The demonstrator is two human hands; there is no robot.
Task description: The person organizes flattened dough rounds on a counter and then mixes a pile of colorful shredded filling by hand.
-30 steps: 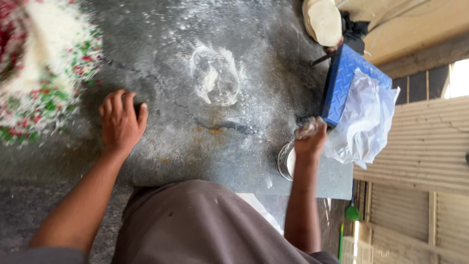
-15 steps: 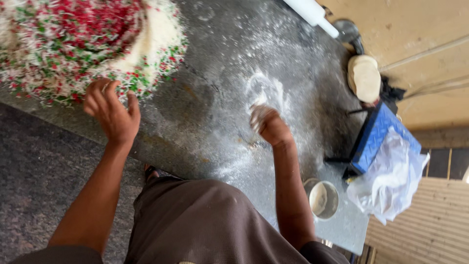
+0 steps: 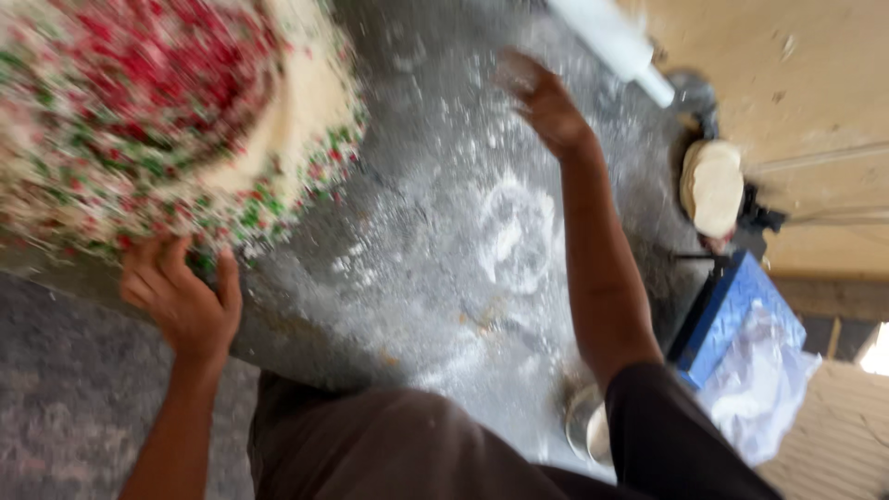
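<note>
My left hand [image 3: 181, 296] rests at the near edge of a large round flat dough [image 3: 167, 120] covered with red and green bits, fingers curled under its rim. My right hand [image 3: 546, 102] is stretched out over the grey floured worktop [image 3: 435, 231], blurred, fingers loosely apart, with flour in the air around it. It is close to a white rolling pin [image 3: 616, 42] at the far edge. A ring of flour [image 3: 519, 231] marks the worktop below my right forearm.
A stack of pale flat dough rounds [image 3: 713, 185] sits at the far right. A blue box [image 3: 732, 319] with a clear plastic bag [image 3: 759, 398] stands at the right edge. A small metal bowl [image 3: 588, 426] sits near my body.
My right hand went from the metal bowl to the flour ring, then further out toward the rolling pin. The view swung left, bringing the topped dough closer; my left hand stays at its edge.
</note>
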